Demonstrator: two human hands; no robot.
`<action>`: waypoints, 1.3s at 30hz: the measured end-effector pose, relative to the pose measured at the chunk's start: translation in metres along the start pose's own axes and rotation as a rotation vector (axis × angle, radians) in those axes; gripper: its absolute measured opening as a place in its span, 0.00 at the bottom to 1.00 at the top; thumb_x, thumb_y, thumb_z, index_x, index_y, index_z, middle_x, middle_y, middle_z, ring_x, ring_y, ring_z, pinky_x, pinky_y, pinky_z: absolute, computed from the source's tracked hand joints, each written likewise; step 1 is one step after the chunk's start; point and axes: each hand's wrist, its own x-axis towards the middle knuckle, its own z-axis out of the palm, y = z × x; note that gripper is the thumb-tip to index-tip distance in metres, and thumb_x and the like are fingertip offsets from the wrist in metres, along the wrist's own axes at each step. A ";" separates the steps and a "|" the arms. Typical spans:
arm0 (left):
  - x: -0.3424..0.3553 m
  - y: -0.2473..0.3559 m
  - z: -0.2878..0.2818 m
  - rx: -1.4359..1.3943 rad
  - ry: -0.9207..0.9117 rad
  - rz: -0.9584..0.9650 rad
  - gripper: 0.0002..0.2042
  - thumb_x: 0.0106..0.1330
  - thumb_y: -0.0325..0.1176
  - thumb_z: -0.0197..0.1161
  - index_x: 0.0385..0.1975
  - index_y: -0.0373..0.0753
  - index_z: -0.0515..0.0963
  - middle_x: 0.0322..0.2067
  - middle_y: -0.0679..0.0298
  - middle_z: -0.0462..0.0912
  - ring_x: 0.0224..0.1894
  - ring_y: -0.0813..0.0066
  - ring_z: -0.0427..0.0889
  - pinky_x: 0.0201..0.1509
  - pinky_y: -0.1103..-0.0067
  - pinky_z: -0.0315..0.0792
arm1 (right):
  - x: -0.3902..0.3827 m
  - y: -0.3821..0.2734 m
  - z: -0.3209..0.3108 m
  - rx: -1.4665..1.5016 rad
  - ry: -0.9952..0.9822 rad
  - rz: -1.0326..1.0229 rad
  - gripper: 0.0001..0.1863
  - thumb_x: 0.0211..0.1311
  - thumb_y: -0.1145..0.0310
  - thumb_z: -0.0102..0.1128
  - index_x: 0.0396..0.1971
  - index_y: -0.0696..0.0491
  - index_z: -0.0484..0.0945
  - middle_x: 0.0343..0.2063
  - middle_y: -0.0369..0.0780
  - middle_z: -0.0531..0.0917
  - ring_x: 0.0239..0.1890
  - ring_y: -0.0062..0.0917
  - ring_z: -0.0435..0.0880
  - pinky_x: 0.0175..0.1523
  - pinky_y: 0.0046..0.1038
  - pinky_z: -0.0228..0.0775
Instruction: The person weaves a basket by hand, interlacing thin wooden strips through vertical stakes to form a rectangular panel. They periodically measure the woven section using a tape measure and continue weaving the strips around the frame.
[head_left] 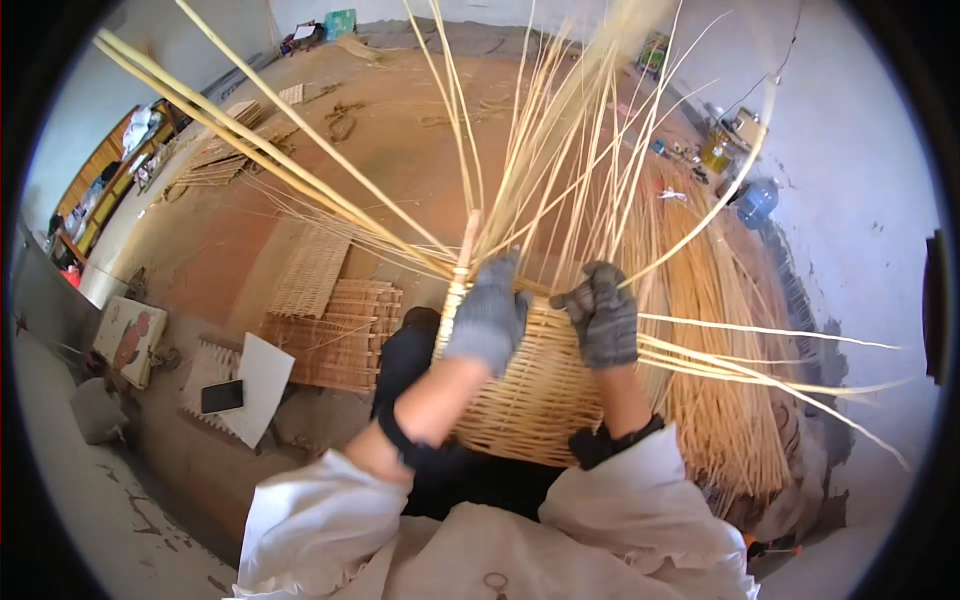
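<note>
- Pale garment [520, 550] filled the lower edge, nearest the camera, its sleeves reaching up to the gloved hands.
- Woven wicker piece [530, 400] stood before the person's torso, below and between both hands, with rods extending upward and to the right.
- Left hand [488, 312] was at its upper left edge, blurred; whether it gripped a rod could not be told.
- Right hand [603, 315] was at the upper right edge, fingers curled; a closed grip could not be confirmed.
- Loose withies [715, 420] lay heaped at right; a phone [222, 397] lay at left.
</note>
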 end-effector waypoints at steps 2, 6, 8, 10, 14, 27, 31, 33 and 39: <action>0.050 -0.030 -0.006 0.498 -0.864 0.310 0.20 0.53 0.39 0.57 0.44 0.35 0.68 0.40 0.46 0.72 0.42 0.56 0.72 0.45 0.74 0.67 | 0.001 0.005 -0.009 0.095 -0.076 0.007 0.06 0.57 0.72 0.45 0.22 0.56 0.66 0.09 0.34 0.62 0.13 0.22 0.66 0.23 0.30 0.68; 0.037 -0.028 0.004 -0.127 -0.603 -0.393 0.15 0.53 0.37 0.56 0.38 0.37 0.72 0.31 0.51 0.76 0.38 0.61 0.75 0.39 0.73 0.69 | 0.043 -0.028 -0.041 -0.338 -0.079 0.047 0.04 0.56 0.71 0.45 0.24 0.52 0.68 0.22 0.41 0.77 0.25 0.31 0.74 0.31 0.27 0.67; 0.024 -0.031 0.037 -0.180 -0.303 -0.425 0.15 0.49 0.40 0.60 0.31 0.36 0.74 0.28 0.53 0.78 0.35 0.59 0.76 0.38 0.72 0.69 | 0.093 -0.035 -0.010 -1.096 -0.315 -0.689 0.10 0.53 0.66 0.48 0.34 0.52 0.70 0.29 0.43 0.77 0.33 0.34 0.76 0.38 0.30 0.68; 0.033 0.005 0.030 -0.027 -0.342 -0.487 0.15 0.49 0.43 0.58 0.30 0.37 0.75 0.31 0.52 0.77 0.35 0.57 0.76 0.39 0.71 0.69 | 0.148 -0.014 0.022 -1.544 -0.104 -0.672 0.24 0.47 0.64 0.52 0.46 0.52 0.63 0.38 0.49 0.73 0.40 0.40 0.72 0.46 0.33 0.64; 0.036 -0.034 0.029 0.014 -0.379 -0.530 0.18 0.46 0.47 0.60 0.27 0.37 0.77 0.28 0.51 0.77 0.35 0.58 0.76 0.42 0.72 0.69 | 0.140 0.002 0.028 -1.506 0.004 -0.568 0.26 0.50 0.62 0.50 0.50 0.53 0.60 0.31 0.44 0.74 0.37 0.33 0.73 0.44 0.30 0.65; 0.052 0.054 0.014 0.163 -0.394 -0.325 0.36 0.44 0.54 0.60 0.49 0.34 0.64 0.41 0.50 0.73 0.45 0.59 0.72 0.50 0.74 0.64 | 0.039 -0.084 -0.140 -0.755 0.138 -0.042 0.09 0.52 0.77 0.43 0.33 0.57 0.71 0.21 0.40 0.75 0.20 0.25 0.76 0.27 0.23 0.69; 0.010 0.046 0.036 0.338 -0.129 0.598 0.40 0.42 0.59 0.58 0.54 0.43 0.59 0.41 0.54 0.72 0.45 0.62 0.70 0.56 0.68 0.55 | 0.056 -0.066 -0.135 -1.170 -0.089 -0.135 0.08 0.51 0.69 0.46 0.25 0.58 0.72 0.24 0.45 0.76 0.25 0.30 0.77 0.31 0.30 0.70; 0.010 0.071 0.031 0.399 -0.706 0.259 0.39 0.41 0.64 0.54 0.55 0.50 0.58 0.42 0.56 0.71 0.47 0.64 0.69 0.58 0.61 0.44 | 0.100 -0.090 -0.076 -1.973 -0.302 -0.329 0.11 0.47 0.71 0.48 0.32 0.56 0.72 0.31 0.45 0.77 0.34 0.34 0.77 0.40 0.34 0.67; -0.009 0.064 0.040 0.414 -0.574 0.189 0.40 0.37 0.68 0.51 0.52 0.51 0.63 0.38 0.57 0.72 0.47 0.62 0.68 0.58 0.54 0.36 | 0.080 -0.084 -0.078 -2.371 -0.527 0.444 0.22 0.55 0.61 0.40 0.49 0.53 0.65 0.55 0.48 0.58 0.59 0.41 0.53 0.60 0.40 0.44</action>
